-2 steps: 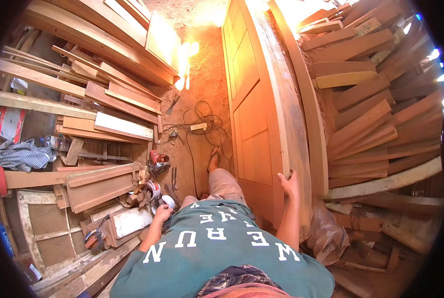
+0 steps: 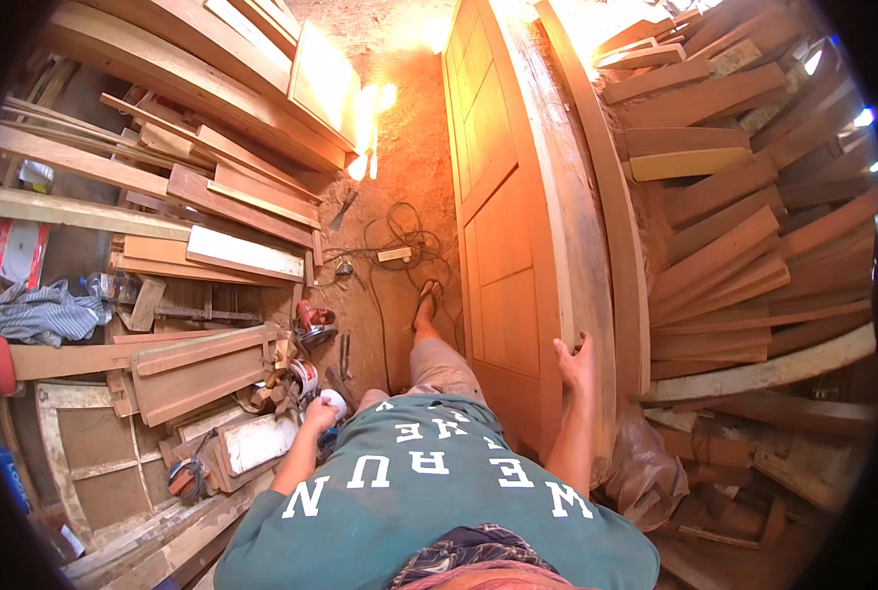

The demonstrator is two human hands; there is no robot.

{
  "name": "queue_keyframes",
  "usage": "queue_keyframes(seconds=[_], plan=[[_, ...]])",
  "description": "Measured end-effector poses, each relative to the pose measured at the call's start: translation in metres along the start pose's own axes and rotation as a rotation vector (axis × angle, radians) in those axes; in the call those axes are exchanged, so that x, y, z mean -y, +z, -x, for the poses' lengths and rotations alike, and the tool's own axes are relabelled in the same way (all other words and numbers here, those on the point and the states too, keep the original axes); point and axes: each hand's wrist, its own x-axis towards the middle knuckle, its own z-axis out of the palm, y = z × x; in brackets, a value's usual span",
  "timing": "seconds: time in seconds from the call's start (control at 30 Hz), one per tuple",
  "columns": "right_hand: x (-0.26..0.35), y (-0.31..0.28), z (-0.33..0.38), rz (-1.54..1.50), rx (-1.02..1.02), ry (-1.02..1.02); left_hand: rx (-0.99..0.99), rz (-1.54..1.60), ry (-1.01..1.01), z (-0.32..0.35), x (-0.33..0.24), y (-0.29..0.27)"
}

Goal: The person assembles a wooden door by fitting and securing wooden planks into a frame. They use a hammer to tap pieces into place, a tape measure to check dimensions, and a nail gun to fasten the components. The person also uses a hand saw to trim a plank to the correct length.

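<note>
A tall brown wooden panel door (image 2: pixel 503 251) stands on its edge to my right, its face turned toward my legs. My right hand (image 2: pixel 577 366) is at the door's upper edge, thumb and forefinger apart; whether the palm presses on the wood cannot be seen. My left hand (image 2: pixel 318 417) hangs beside my hip with its fingers curled, close against a white rounded object (image 2: pixel 333 402). Whether those fingers hold that object cannot be made out.
Stacked planks (image 2: pixel 193 74) fill the left side, above a red power tool (image 2: pixel 313 323). A tangled black cord (image 2: pixel 409 231) lies on the dirt floor by my sandalled foot (image 2: pixel 427 303). More boards (image 2: pixel 719 256) are piled at the right, near a crumpled plastic bag (image 2: pixel 645 477).
My left hand has risen slightly, away from my hip. My right hand has shifted a little and stays at the door's edge.
</note>
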Motion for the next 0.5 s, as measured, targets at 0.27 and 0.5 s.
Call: queue_keyframes(seconds=[0.27, 0.5], plan=[[0.134, 0.006, -0.144, 0.007, -0.064, -0.238, -0.120, 0.119, 0.030, -0.083, -0.176, -0.072], [0.245, 0.009, -0.239, 0.017, -0.018, -0.388, -0.131, 0.277, 0.064, -0.115, -0.313, -0.077]])
